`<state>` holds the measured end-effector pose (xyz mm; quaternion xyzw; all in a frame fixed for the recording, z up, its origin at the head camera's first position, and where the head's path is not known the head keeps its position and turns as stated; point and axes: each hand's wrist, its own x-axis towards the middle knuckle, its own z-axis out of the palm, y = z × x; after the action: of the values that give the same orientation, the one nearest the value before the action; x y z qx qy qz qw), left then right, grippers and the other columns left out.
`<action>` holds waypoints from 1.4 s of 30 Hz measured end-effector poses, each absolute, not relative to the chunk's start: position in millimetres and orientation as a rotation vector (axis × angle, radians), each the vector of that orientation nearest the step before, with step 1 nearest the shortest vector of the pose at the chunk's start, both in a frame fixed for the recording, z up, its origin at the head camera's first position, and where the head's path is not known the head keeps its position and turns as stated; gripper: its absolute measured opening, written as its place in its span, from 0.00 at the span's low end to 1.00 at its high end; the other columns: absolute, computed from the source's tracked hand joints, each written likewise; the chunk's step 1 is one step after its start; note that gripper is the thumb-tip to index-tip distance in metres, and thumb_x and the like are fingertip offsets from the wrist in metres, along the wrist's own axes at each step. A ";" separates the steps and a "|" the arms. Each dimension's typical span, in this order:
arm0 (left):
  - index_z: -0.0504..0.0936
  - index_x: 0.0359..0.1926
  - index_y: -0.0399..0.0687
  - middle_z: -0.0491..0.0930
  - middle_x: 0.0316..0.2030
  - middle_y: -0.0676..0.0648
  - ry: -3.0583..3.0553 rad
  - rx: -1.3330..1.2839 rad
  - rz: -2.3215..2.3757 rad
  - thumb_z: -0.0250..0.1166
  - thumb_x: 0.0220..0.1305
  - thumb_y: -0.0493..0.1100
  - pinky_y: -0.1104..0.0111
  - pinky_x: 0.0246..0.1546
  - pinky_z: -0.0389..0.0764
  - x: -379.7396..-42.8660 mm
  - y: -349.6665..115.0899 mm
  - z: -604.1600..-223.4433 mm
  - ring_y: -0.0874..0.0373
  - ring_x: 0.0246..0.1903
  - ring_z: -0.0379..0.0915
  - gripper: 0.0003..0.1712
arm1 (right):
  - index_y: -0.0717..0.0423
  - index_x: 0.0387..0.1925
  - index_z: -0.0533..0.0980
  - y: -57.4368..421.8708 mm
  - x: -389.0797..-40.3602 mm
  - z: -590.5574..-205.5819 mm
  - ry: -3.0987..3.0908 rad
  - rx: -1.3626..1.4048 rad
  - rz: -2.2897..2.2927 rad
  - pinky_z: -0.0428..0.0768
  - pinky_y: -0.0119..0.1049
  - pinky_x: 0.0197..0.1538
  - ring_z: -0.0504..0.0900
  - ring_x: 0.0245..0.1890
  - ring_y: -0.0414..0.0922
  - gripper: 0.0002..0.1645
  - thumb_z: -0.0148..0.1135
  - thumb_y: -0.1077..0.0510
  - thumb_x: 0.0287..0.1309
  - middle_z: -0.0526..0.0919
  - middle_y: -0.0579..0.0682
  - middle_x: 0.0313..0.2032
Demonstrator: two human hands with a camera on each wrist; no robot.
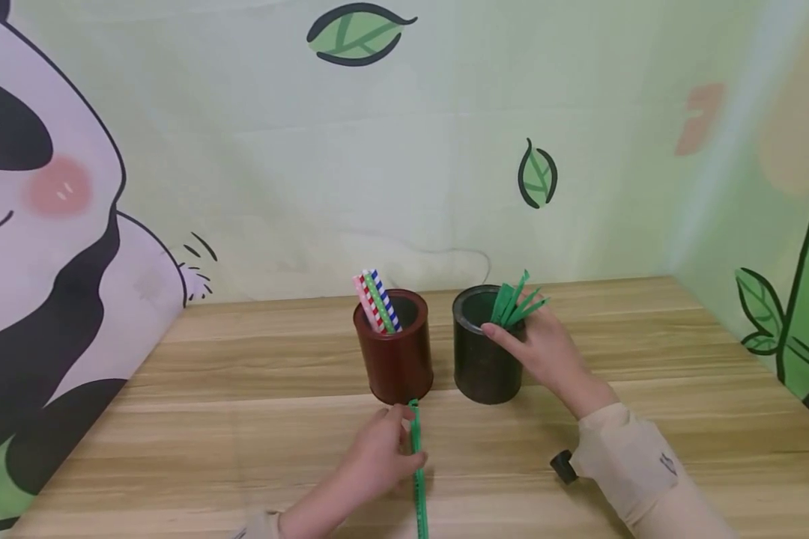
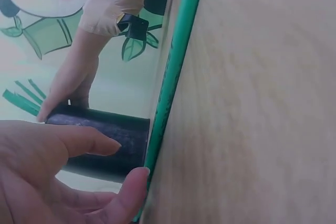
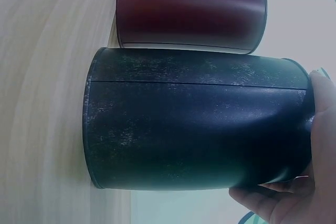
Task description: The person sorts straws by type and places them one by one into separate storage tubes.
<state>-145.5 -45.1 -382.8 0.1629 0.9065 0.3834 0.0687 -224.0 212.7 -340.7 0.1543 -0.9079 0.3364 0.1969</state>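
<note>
A black cylindrical pen holder stands upright, with several flat green strips sticking out of its top. My right hand grips it near the rim on the right side; the thumb lies at the front and the other fingers are partly hidden behind. A long thin green strip with dark markings runs along the table toward me. At its far part is my left hand, thumb and forefinger apart, a fingertip right at the strip's edge in the left wrist view.
Left of the black holder stands a dark red pen holder with several striped paper straws in it. Both stand on a wood-grain table. A printed backdrop with a panda and leaves hangs behind the table's far edge.
</note>
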 end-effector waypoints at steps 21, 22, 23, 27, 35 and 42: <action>0.72 0.47 0.29 0.68 0.31 0.42 2.794 0.356 1.115 0.69 0.44 0.31 0.72 0.09 0.72 -145.3 -37.7 -395.7 0.62 0.08 0.68 0.26 | 0.57 0.68 0.60 211.8 -223.6 -339.1 -2.583 0.420 0.936 0.67 0.58 0.66 0.65 0.68 0.60 0.45 0.59 0.36 0.59 0.65 0.61 0.67; 0.72 0.47 0.29 0.68 0.31 0.43 2.795 0.353 1.109 0.68 0.44 0.31 0.72 0.09 0.72 -145.5 -37.6 -395.9 0.62 0.08 0.68 0.26 | 0.57 0.68 0.60 211.9 -223.6 -339.1 -2.583 0.421 0.936 0.67 0.58 0.66 0.65 0.68 0.60 0.45 0.59 0.36 0.59 0.66 0.61 0.67; 0.72 0.47 0.29 0.68 0.30 0.43 2.796 0.345 1.103 0.68 0.44 0.30 0.72 0.09 0.72 -145.5 -37.4 -396.0 0.62 0.08 0.67 0.26 | 0.57 0.68 0.60 212.1 -223.7 -339.2 -2.581 0.423 0.936 0.67 0.58 0.66 0.65 0.68 0.60 0.45 0.59 0.36 0.59 0.66 0.61 0.67; 0.72 0.47 0.29 0.67 0.29 0.44 2.806 0.339 1.091 0.66 0.44 0.29 0.71 0.08 0.72 -146.0 -37.3 -396.4 0.62 0.07 0.67 0.25 | 0.57 0.68 0.61 213.2 -224.1 -339.6 -2.572 0.432 0.954 0.68 0.58 0.65 0.66 0.67 0.60 0.44 0.59 0.37 0.59 0.66 0.61 0.67; 0.71 0.44 0.29 0.68 0.30 0.44 2.812 0.364 1.142 0.65 0.44 0.28 0.71 0.07 0.72 -145.0 -37.2 -397.7 0.65 0.05 0.65 0.23 | 0.57 0.69 0.59 214.4 -224.4 -339.6 -2.594 0.431 0.956 0.66 0.60 0.66 0.63 0.69 0.60 0.45 0.57 0.35 0.60 0.63 0.61 0.69; 0.71 0.45 0.27 0.72 0.26 0.45 2.773 0.390 1.178 0.64 0.45 0.28 0.71 0.07 0.72 -145.4 -40.1 -396.4 0.68 0.05 0.65 0.22 | 0.57 0.69 0.59 213.6 -224.3 -339.6 -2.598 0.422 0.967 0.66 0.60 0.66 0.63 0.69 0.60 0.45 0.57 0.36 0.60 0.63 0.61 0.69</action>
<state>-145.4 -40.1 -396.4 0.1282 0.9115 0.3873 0.0518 -224.3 213.6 -339.6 0.1485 -0.9134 0.3399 0.1678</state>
